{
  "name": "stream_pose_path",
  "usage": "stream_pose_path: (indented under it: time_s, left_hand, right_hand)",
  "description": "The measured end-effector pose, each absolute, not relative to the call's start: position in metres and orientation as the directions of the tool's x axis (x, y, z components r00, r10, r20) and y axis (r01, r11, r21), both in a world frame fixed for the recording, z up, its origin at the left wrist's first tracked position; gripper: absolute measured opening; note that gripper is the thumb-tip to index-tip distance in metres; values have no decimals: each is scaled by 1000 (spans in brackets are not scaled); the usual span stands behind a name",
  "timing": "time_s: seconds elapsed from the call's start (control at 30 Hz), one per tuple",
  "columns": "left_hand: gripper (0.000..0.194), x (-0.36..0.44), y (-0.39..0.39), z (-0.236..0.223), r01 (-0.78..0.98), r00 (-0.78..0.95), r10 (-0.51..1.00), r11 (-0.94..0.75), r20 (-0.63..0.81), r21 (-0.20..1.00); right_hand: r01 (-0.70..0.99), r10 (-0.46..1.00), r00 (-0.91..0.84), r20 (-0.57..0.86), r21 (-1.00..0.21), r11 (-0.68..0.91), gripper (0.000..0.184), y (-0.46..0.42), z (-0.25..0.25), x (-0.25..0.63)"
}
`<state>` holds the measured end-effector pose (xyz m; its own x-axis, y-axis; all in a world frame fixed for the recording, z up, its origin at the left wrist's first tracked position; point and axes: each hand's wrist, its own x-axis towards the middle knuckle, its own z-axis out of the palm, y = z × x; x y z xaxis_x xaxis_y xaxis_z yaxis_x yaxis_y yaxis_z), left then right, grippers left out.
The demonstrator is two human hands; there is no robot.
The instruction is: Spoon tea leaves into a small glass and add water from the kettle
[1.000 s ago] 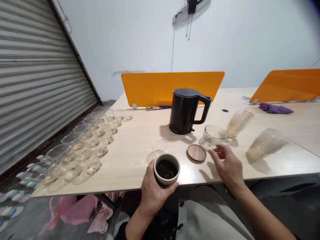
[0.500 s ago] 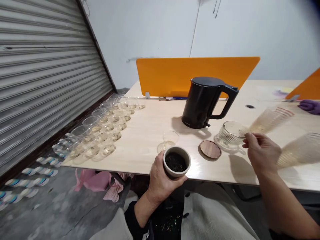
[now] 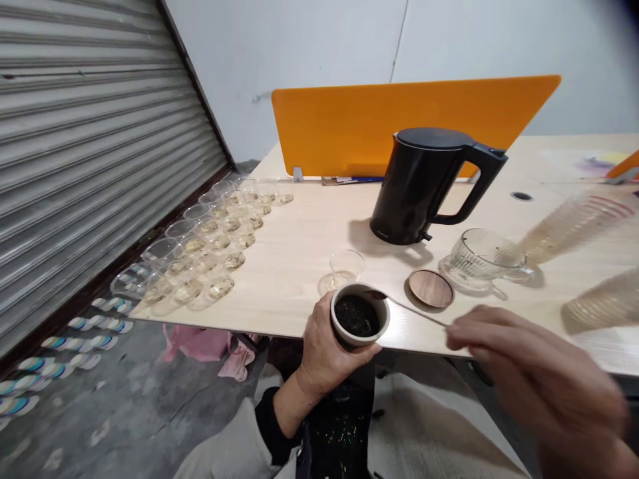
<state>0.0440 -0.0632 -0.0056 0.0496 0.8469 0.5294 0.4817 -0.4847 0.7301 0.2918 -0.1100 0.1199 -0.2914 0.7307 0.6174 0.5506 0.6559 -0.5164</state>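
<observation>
Pale wooden worktop carries a black electric kettle mid-surface. At its near edge, left hand fingers wrap a grey ceramic cup of dark tea leaves; right hand fingertips pinch a thin metal spoon, bowl at the cup's rim.

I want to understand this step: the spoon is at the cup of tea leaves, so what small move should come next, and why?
Probably dip the spoon into the leaves: its bowl sits at the rim of the cup, which the left hand holds while the right hand pinches the handle.
</observation>
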Motion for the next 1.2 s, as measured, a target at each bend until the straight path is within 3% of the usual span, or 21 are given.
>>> stream_pose_path:
  time_s: [0.13, 0.3, 0.5, 0.8, 1.1, 1.2]
  left_hand:
    - [101, 44, -64, -7, 476, 51, 855, -475, 516, 740]
    - [102, 45, -64, -7, 483, 48, 858, -469, 512, 740]
    - [101, 44, -62, -7, 483, 52, 850, -482, 525, 731]
    - [99, 45, -63, -3, 474, 39, 866, -455, 498, 754]
    - [100, 44, -64, -4, 470, 53, 873, -450, 484, 759]
    - [101, 44, -64, -4, 478, 48, 870, -451, 490, 754]
  right_hand:
    - [469, 656, -551, 516, -458, 755, 27, -81, 106, 261]
    - [431, 648, -633, 423, -503, 749, 28, -77, 105, 258]
    - [430, 694, -542, 473, -553, 713, 22, -76, 107, 260]
    - [301, 884, -191, 426, -832, 466, 19, -69, 84, 269]
    - [371, 831, -356, 427, -751, 546, 20, -70, 91, 260]
    - [307, 860, -307, 408, -813, 495, 20, -71, 88, 261]
